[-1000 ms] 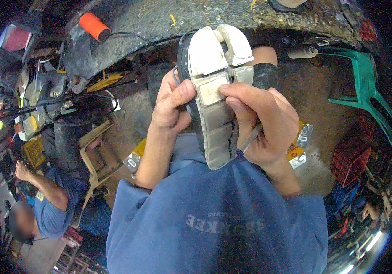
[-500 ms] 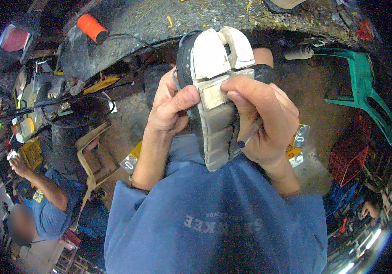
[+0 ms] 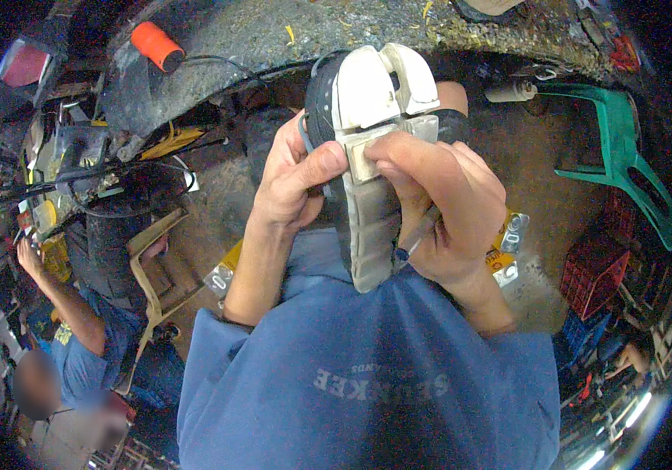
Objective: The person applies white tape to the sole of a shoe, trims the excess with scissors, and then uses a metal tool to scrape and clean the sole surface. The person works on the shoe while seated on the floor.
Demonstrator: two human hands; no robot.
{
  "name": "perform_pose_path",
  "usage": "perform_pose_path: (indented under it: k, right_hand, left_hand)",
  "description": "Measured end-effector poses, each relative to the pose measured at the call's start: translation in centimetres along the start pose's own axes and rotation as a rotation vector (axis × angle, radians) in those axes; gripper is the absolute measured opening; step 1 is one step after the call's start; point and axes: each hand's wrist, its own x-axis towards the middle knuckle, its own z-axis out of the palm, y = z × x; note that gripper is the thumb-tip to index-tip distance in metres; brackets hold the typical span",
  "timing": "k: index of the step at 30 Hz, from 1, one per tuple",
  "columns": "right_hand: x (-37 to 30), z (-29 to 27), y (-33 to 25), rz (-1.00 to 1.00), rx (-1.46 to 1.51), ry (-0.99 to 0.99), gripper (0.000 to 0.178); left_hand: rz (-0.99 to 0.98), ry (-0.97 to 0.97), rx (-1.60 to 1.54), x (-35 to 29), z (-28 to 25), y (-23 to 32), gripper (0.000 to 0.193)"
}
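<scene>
A black shoe (image 3: 320, 102) is held sole up in front of my chest. Its grey segmented sole (image 3: 371, 227) faces me, and two white pads (image 3: 363, 90) cover the far end. My left hand (image 3: 293, 176) grips the shoe's left side, thumb on the edge of the sole. My right hand (image 3: 449, 200) presses its thumb and index finger onto a small cream-coloured rectangular patch (image 3: 361, 160) just below the white pads. Tucked in the lower fingers of that hand is a slim pen (image 3: 405, 252) with a dark blue end. The shoe's upper is mostly hidden.
Beyond the shoe stretches a worn, grimy bench (image 3: 234, 39) with an orange thread spool (image 3: 156, 47). A green plastic chair (image 3: 618, 149) and a red crate (image 3: 594, 270) stand right. At left, a co-worker (image 3: 77, 329) sits near a beige chair (image 3: 152, 290).
My right thumb and index finger have shifted slightly left across the patch. The shoe has barely moved. At left, the co-worker's raised hand has moved up a little.
</scene>
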Motion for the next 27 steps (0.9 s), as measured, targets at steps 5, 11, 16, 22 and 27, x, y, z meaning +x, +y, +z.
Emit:
perform_pose_path:
  k: [5,11,16,22,27]
  right_hand:
    - [0.5,-0.3,-2.0,0.571,0.484,0.152,0.006]
    - [1.6,-0.8,-2.2,0.916,0.880,0.093,0.012]
    - [2.1,-0.5,-2.0,0.953,0.941,0.048,0.017]
    - [2.1,-0.4,-1.4,0.988,1.037,0.045,0.020]
    - [1.9,-0.3,-1.2,1.021,1.053,0.057,0.018]
  left_hand:
    - [0.076,0.083,0.091,0.1,0.4,0.6,0.066]
    - [0.263,0.110,0.301,1.3,-0.1,1.6,0.073]
    - [0.329,0.184,0.355,0.8,-0.1,1.1,0.077]
    - [0.420,0.259,0.373,0.1,0.0,0.3,0.079]
    - [0.486,0.260,0.398,-0.2,0.0,0.0,0.077]
